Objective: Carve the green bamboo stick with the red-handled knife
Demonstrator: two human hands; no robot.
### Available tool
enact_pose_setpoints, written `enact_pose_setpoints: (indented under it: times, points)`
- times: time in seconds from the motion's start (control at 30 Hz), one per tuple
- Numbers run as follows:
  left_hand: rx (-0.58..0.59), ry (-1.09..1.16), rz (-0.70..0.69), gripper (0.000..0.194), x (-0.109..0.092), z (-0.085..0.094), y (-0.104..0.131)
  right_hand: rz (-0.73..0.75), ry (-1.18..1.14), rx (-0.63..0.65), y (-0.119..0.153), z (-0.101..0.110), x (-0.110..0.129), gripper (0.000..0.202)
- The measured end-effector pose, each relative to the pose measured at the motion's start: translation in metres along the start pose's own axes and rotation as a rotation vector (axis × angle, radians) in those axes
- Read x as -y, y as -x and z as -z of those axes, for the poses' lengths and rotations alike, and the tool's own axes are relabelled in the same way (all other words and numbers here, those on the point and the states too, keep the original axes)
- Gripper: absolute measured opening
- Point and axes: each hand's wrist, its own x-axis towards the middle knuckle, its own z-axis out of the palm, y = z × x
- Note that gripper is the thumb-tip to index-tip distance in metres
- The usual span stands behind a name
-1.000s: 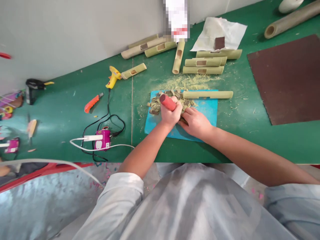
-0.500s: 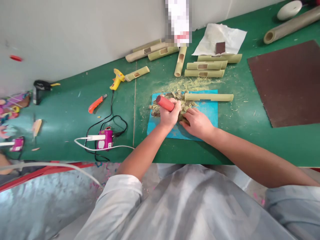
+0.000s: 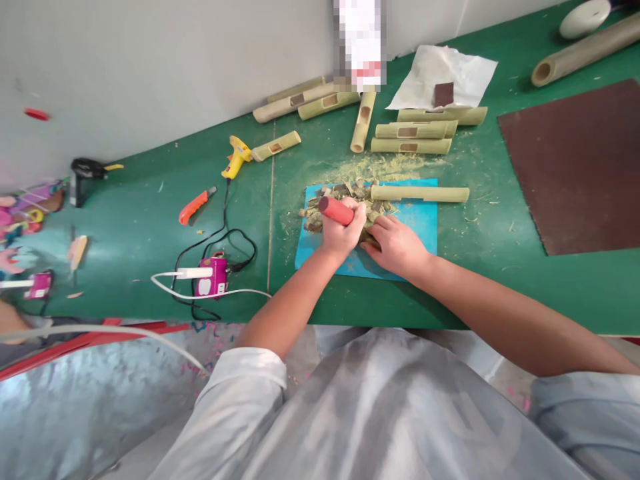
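My left hand [image 3: 346, 233] is closed around the thick red handle [image 3: 336, 211] of a tool, which leans toward the upper left; its working end is hidden under the fist. Close beside it, my right hand [image 3: 397, 245] has its fingers bent over a greenish-brown piece of bamboo [image 3: 369, 239], mostly covered by the hands. Both hands are above a blue mat [image 3: 423, 230]. Bamboo shavings [image 3: 314, 217] are heaped on the mat around the left hand. Just beyond the hands lies a bamboo tube [image 3: 423, 194] with a notch cut in it.
Several bamboo tubes with cut openings [image 3: 413, 146] lie toward the wall. Left on the green table [image 3: 240, 227] are a yellow glue gun [image 3: 236, 157], an orange utility knife [image 3: 195, 207] and a purple power strip [image 3: 212, 278] with cords. A brown sheet [image 3: 575, 167] covers the right side.
The red handle and my left hand have shifted very slightly right and down. My right hand keeps its place on the bamboo. The whole view has drifted a little.
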Motion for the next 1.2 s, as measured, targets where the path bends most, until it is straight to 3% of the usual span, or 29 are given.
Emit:
enact_pose_setpoints:
  times: [0.23,0.6,1.2]
  points:
    - [0.049,0.026,0.023,0.042,0.0025,0.0008,0.0002,-0.007,-0.025,-0.003,-0.0005,-0.0001,-0.0017,0.014]
    - [-0.052,0.083,0.096,0.046,0.0028,-0.0056,-0.0051,-0.015,-0.053,-0.025,-0.0024,0.0019,-0.0048,0.013]
    - [-0.025,0.028,0.016,0.042,0.0060,-0.0001,-0.0028,0.005,-0.025,-0.026,-0.0010,0.0024,-0.0032,0.012]
